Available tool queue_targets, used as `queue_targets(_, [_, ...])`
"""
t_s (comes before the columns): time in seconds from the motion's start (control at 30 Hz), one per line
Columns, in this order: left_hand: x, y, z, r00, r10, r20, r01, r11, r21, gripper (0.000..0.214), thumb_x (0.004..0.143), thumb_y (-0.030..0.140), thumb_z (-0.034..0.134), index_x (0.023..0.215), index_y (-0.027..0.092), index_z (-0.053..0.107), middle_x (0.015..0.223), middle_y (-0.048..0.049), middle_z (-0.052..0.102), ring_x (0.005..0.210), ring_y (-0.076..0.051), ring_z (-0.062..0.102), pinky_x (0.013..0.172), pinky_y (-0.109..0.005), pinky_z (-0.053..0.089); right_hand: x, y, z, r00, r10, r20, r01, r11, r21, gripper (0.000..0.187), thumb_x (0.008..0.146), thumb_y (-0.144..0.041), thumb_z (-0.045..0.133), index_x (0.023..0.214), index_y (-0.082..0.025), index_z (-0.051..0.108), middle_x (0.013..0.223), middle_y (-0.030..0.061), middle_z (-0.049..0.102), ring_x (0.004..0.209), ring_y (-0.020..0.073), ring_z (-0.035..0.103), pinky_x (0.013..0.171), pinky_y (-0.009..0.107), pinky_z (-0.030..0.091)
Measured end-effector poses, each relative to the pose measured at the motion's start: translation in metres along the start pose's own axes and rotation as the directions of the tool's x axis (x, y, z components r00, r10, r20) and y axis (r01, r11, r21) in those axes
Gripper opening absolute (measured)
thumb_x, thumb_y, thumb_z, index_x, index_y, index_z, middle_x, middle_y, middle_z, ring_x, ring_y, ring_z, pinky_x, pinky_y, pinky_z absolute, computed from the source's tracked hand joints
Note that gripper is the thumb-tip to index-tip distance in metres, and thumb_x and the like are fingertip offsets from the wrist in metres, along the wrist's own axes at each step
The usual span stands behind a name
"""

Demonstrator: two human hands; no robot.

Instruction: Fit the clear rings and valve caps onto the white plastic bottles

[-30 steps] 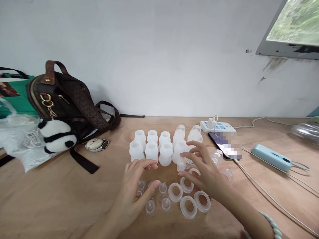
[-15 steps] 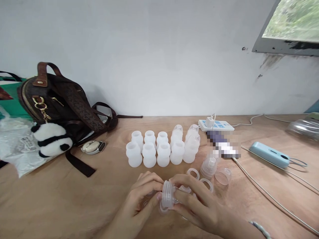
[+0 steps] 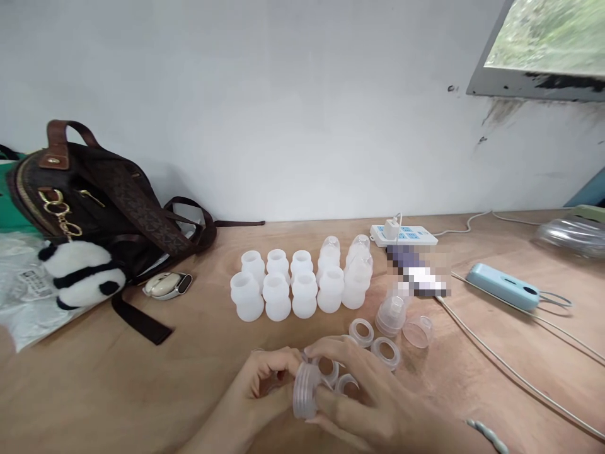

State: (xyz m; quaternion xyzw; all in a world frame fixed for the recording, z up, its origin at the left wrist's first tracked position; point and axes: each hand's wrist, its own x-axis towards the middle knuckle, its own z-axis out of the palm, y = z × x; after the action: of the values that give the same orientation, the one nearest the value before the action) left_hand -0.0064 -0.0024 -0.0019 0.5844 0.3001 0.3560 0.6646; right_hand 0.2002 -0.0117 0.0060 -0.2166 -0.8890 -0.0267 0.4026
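Between my two hands is a translucent ribbed bottle collar (image 3: pixel 304 391), tilted on its side. My left hand (image 3: pixel 262 392) is closed, its thumb and fingers at the collar's left edge. My right hand (image 3: pixel 366 400) grips the collar from the right, fingers curled round and partly inside it; a clear part there is mostly hidden. Just beyond the right hand lie several loose translucent rings (image 3: pixel 386 353). Behind them are stacked clear domed caps (image 3: pixel 391 315) and a separate clear cap (image 3: pixel 418 332) on its side. White frosted bottles (image 3: pixel 278 296) stand in two rows ahead, some at the right with clear domed tops (image 3: pixel 358 271).
A dark backpack (image 3: pixel 108 195) with a panda plush (image 3: pixel 82 274) sits at left, near a cream mouse-like object (image 3: pixel 163 285). Toward the right are a power strip (image 3: pixel 411 235), a partly blurred object (image 3: pixel 401 258), a light blue device (image 3: pixel 503 285) and a white cable (image 3: pixel 496 357) across the wooden table (image 3: pixel 189 391).
Both hands and the collar have shifted slightly left and down, and the collar is turned a little. The view has moved slightly right. More of the loose rings show now.
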Motion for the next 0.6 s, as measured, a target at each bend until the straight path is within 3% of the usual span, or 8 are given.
queue_targets(0.2, [-0.005,-0.006,0.0,0.998,0.058,0.012,-0.059,0.997,0.045,0.04,0.088,0.055,0.07,0.075,0.018,0.07,0.072,0.0007,0.053,0.07,-0.015,0.047,0.066,-0.025,0.036,-0.004,-0.003,0.0,0.995,-0.006,0.099,0.007,1.0,-0.013,0.036,0.099,-0.021,0.054,0.131,-0.006,0.052,0.109,0.0153,0.072,0.098,0.0209,0.069,0.079,0.03,0.062])
queue_targets(0.4, [-0.008,0.0,0.006,0.998,-0.009,0.059,0.009,1.0,0.01,0.047,0.087,0.06,0.069,0.067,0.017,0.062,0.073,-0.0002,0.052,0.072,-0.016,0.047,0.069,-0.026,0.037,-0.01,-0.006,-0.006,0.99,0.083,0.118,-0.101,0.982,0.162,0.041,0.096,-0.028,0.064,0.134,-0.016,0.053,0.109,0.0102,0.072,0.094,0.0171,0.071,0.081,0.024,0.06])
queue_targets(0.6, [-0.01,-0.001,0.005,0.998,-0.044,0.054,0.042,0.998,0.035,0.051,0.081,0.067,0.07,0.069,0.019,0.061,0.075,-0.0006,0.053,0.074,-0.017,0.048,0.074,-0.029,0.039,-0.01,-0.004,-0.01,0.968,0.166,0.186,-0.231,0.877,0.421,0.032,0.098,-0.031,0.064,0.127,-0.022,0.056,0.105,0.0076,0.066,0.088,0.0156,0.067,0.078,0.024,0.057])
